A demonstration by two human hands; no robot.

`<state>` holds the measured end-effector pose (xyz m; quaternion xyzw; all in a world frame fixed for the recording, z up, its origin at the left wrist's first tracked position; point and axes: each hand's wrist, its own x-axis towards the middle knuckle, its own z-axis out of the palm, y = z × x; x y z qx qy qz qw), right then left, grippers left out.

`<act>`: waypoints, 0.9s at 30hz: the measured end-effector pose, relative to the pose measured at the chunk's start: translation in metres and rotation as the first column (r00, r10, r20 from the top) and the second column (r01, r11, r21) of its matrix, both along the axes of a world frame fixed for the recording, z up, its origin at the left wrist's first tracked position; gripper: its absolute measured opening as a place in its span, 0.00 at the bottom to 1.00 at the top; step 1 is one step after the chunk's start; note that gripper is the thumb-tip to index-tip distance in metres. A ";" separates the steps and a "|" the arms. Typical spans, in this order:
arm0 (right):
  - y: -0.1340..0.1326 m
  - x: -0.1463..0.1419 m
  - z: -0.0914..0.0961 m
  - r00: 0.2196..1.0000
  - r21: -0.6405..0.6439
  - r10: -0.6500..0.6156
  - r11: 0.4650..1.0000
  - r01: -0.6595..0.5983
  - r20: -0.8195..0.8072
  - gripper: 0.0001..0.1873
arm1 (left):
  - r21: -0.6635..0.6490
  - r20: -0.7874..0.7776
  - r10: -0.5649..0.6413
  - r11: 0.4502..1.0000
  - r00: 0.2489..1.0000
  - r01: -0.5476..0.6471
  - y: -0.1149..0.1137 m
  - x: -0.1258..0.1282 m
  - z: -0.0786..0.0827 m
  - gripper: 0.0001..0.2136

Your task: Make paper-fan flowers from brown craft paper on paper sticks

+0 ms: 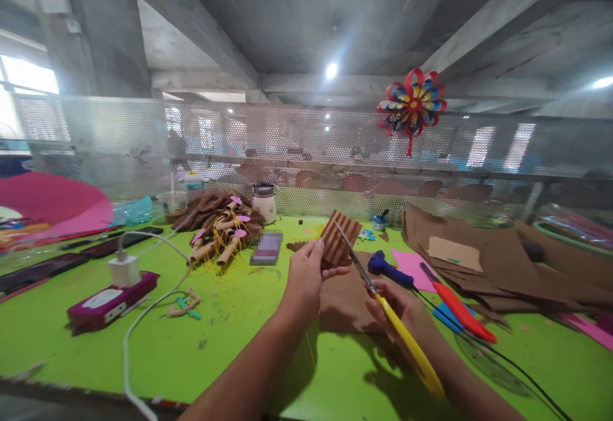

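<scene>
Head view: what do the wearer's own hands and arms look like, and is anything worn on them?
The left hand and right hand are both ungloved. The left forearm and right forearm are bare as far as the picture shows, with no sleeve, watch or bracelet visible. I can't make out any rings; some fingers are hidden.

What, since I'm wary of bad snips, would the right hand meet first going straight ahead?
Probably the brown striped cardboard piece, via the yellow-handled metal scissors in the right hand; depth is unclear.
</scene>
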<state>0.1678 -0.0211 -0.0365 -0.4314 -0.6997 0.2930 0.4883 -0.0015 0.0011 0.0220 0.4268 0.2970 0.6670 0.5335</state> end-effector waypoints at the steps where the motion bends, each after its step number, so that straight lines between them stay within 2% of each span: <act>1: 0.000 0.000 0.000 1.000 0.006 -0.005 1.000 0.005 0.007 0.19 | 0.001 -0.001 0.002 1.000 1.000 -0.002 0.000 0.000 0.000 0.12; 6: -0.005 -0.005 0.004 0.999 0.024 -0.032 0.999 0.032 -0.016 0.19 | 0.005 -0.009 0.007 1.000 1.000 -0.007 -0.002 0.002 0.000 0.11; 10: -0.009 -0.009 0.008 0.996 -0.038 -0.030 0.999 0.027 -0.088 0.20 | 0.004 -0.026 0.013 1.000 1.000 -0.013 -0.004 0.001 0.002 0.10; 17: -0.008 -0.004 0.011 0.997 0.032 -0.015 0.999 0.013 0.072 0.16 | 0.003 -0.028 0.016 1.000 0.999 -0.016 0.000 0.000 -0.001 0.11; 27: -0.007 -0.008 0.017 0.999 -0.017 0.008 1.000 -0.009 -0.046 0.19 | -0.022 -0.089 -0.045 0.999 0.995 0.043 -0.007 0.008 -0.001 0.16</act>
